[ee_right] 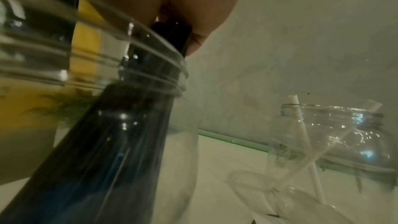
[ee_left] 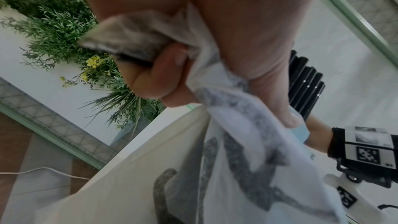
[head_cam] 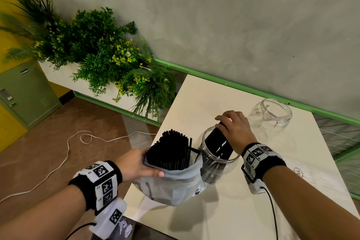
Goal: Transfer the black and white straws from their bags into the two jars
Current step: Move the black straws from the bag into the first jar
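A translucent plastic bag (head_cam: 171, 185) stands on the cream table (head_cam: 253, 210) with a thick bunch of black straws (head_cam: 169, 150) sticking out of its mouth. My left hand (head_cam: 136, 163) grips the bag's rim (ee_left: 137, 40) from the left. Right beside the bag stands a clear jar (head_cam: 218, 160). My right hand (head_cam: 233, 128) holds a bundle of black straws (head_cam: 219, 142) by its top end, slanted down inside that jar (ee_right: 107, 142). A second clear jar (head_cam: 272, 115) stands further back with a couple of white straws (ee_right: 305, 135) in it.
A planter of green plants (head_cam: 97, 48) stands on the floor left of the table. A white cable (head_cam: 68, 152) trails over the brown floor. A grey wall with a green rail (head_cam: 253, 89) runs just behind the table. Green lockers (head_cam: 25, 91) are at far left.
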